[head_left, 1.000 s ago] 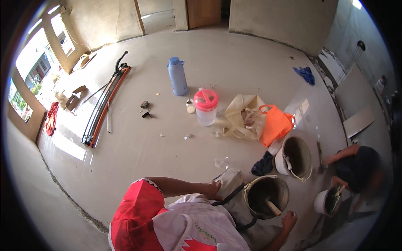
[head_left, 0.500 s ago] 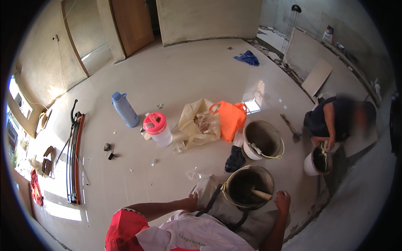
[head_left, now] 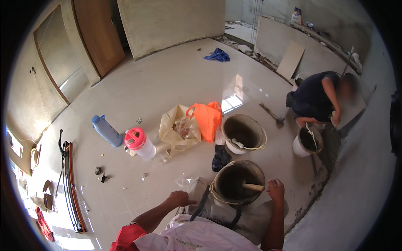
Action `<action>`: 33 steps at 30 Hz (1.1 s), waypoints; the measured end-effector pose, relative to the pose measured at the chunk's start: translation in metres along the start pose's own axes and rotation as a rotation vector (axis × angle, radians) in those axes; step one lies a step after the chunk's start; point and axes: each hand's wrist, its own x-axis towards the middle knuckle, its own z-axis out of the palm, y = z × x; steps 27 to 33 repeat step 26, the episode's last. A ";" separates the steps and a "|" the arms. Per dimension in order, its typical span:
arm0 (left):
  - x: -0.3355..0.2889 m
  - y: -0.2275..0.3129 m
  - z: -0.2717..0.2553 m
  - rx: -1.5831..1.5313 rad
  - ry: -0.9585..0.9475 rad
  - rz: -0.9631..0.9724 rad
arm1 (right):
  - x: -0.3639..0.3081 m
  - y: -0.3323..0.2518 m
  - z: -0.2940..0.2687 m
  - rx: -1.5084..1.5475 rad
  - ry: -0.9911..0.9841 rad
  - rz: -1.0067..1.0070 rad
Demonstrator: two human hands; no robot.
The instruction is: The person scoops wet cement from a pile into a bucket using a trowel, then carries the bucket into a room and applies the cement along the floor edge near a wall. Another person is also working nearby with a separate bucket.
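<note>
A mortar-stained bucket (head_left: 228,171) stands between my legs, its yellowish handle hanging toward my left side. In it lies a tool with a light wooden handle (head_left: 253,187) resting toward the right rim; its working end is hidden. My left hand (head_left: 179,198) is over my left knee, thumb stretched out and holding nothing visible. Just right of the bucket rim is my right hand (head_left: 276,189), loosely curled, with nothing seen in it. A second pale bucket (head_left: 245,131) stands beyond the first, beside a black plastic bag (head_left: 220,157).
An orange bag (head_left: 208,121), cream tote (head_left: 167,125), pink-lidded jug (head_left: 144,146) and blue flask (head_left: 108,131) stand left of centre. A hammer-like tool (head_left: 272,113) lies right. A crouching person (head_left: 314,96) works beside another bucket (head_left: 298,147). A tile cutter (head_left: 72,188) lies far left.
My left hand has lifted and moved left, away from the bucket. My right hand stays beside the rim. The view has turned right, and the other person's hand has left the small bucket's handle.
</note>
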 end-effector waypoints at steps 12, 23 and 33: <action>0.096 0.097 -0.002 -0.566 0.481 0.064 | -0.012 0.008 -0.006 0.015 0.181 -0.067; 0.139 0.102 -0.024 -0.432 0.304 -0.034 | -0.030 -0.007 -0.004 0.138 0.075 -0.123; 0.148 0.101 -0.042 -0.325 0.240 -0.072 | -0.037 -0.008 0.007 0.243 0.001 -0.102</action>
